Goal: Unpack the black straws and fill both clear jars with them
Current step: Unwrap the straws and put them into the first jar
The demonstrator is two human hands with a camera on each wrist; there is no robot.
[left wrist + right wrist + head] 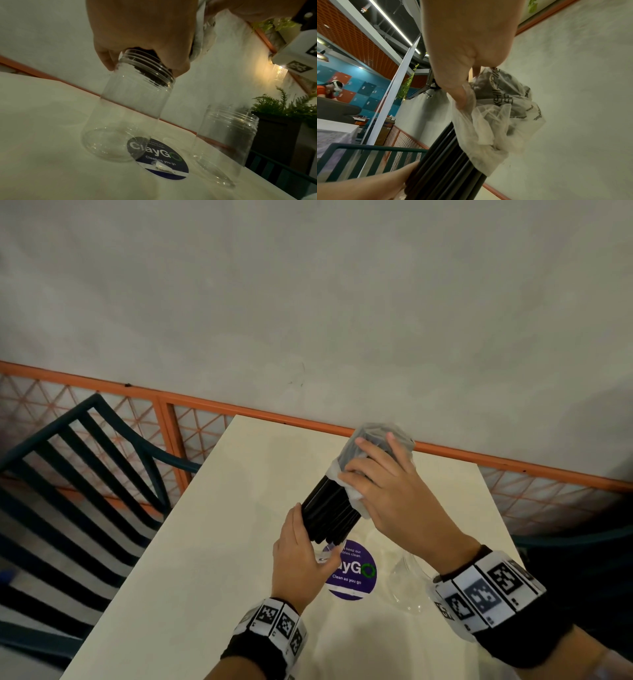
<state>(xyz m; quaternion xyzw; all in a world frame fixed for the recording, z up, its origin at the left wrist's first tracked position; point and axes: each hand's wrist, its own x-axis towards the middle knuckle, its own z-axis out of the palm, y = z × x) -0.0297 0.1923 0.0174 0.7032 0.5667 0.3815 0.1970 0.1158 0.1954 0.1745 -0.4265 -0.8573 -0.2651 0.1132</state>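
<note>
A bundle of black straws (329, 508) slants over the white table (205, 559), its upper half still inside a clear printed plastic bag (373, 440). My right hand (370, 470) grips the bunched bag (496, 119) near its open edge. My left hand (301, 532) curls round the bare lower end of the straws (452, 162). Those ends sit at the mouth of the left clear jar (126, 108), dark through its threaded neck. The right clear jar (226, 142) stands empty beside it and shows under my right wrist in the head view (407, 583).
A round purple sticker (352, 573) lies on the table between the jars. An orange-railed lattice fence (171, 419) and a grey wall run behind the table. A dark green slatted chair (68, 474) stands to the left. A potted fern (281, 105) is off to the right.
</note>
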